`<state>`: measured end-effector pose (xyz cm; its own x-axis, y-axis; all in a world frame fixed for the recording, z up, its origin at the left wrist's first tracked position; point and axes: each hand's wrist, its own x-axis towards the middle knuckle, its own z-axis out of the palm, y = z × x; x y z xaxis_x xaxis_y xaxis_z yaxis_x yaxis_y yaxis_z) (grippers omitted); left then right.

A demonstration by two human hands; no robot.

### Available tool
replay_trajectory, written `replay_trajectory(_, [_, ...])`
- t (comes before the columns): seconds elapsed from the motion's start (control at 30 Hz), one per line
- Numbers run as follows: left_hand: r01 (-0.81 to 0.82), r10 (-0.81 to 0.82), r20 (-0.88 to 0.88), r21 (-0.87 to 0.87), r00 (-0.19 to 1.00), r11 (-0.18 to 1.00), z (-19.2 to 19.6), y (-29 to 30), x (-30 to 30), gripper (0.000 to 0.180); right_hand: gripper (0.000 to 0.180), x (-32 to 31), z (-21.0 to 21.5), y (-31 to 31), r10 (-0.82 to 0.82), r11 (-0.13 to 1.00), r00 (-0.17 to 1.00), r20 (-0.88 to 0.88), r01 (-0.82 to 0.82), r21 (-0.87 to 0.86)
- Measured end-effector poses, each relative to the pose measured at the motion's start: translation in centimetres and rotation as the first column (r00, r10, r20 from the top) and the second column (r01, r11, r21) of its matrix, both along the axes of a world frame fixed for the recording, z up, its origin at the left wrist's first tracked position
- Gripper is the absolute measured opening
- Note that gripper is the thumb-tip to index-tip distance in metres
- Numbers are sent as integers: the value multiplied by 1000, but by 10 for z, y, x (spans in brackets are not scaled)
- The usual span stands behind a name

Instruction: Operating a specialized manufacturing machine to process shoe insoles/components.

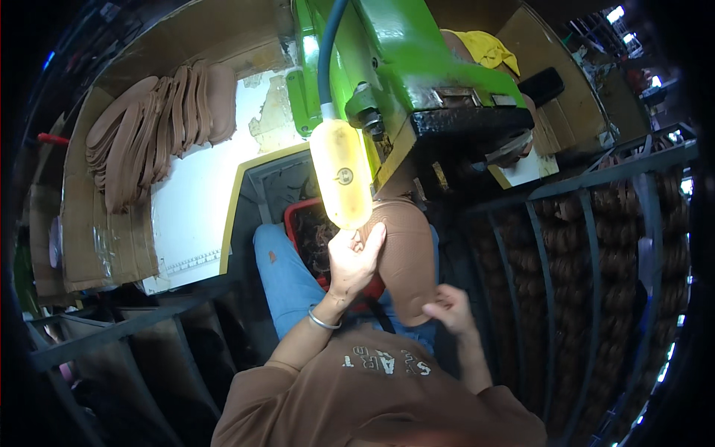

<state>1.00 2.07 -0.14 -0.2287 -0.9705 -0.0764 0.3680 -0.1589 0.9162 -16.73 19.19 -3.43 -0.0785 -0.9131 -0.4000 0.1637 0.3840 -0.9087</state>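
A brown shoe sole point(406, 249) hangs in front of the green machine point(417, 52), its wide end up near the machine's working head and its narrow end toward my body. My left hand point(355, 261) grips the sole's left edge near the wide end, thumb lying on its face. At the narrow end, my right hand point(451, 309) pinches the sole's lower right edge. Just above my left hand, a lit yellow-white lamp point(341, 175) on a grey-blue cable hides part of the machine and the sole's upper left corner.
Several brown soles point(160, 123) stand stacked in a cardboard box point(82, 238) on the white table point(186, 216) at left. Below the machine sits a red bin point(290, 216) with dark scraps. A rack point(596, 246) loaded with brown pieces stands right. A yellow cloth point(484, 51) lies behind the machine.
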Motion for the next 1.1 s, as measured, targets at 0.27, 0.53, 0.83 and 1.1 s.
replay_trajectory(0.27, [139, -135, -85, 45, 987, 989, 15, -12, 17, 41, 24, -64, 55, -75, -301, 932, 945, -128, 264, -247])
replay_trajectory(0.53, [203, -202, 9, -50, 979, 978, -1, -16, 16, 33, 25, -91, 47, -97, -273, 929, 961, -47, 251, -271])
replay_trajectory(0.83, [198, -193, 148, -22, 970, 980, -6, -20, 11, 28, 18, -75, 47, -88, -434, 859, 900, -28, 405, -315])
replay_trajectory(1.1, [113, -112, -30, 35, 993, 993, 10, -17, 43, 31, 17, -70, 87, -158, -165, 913, 969, -183, 80, -400])
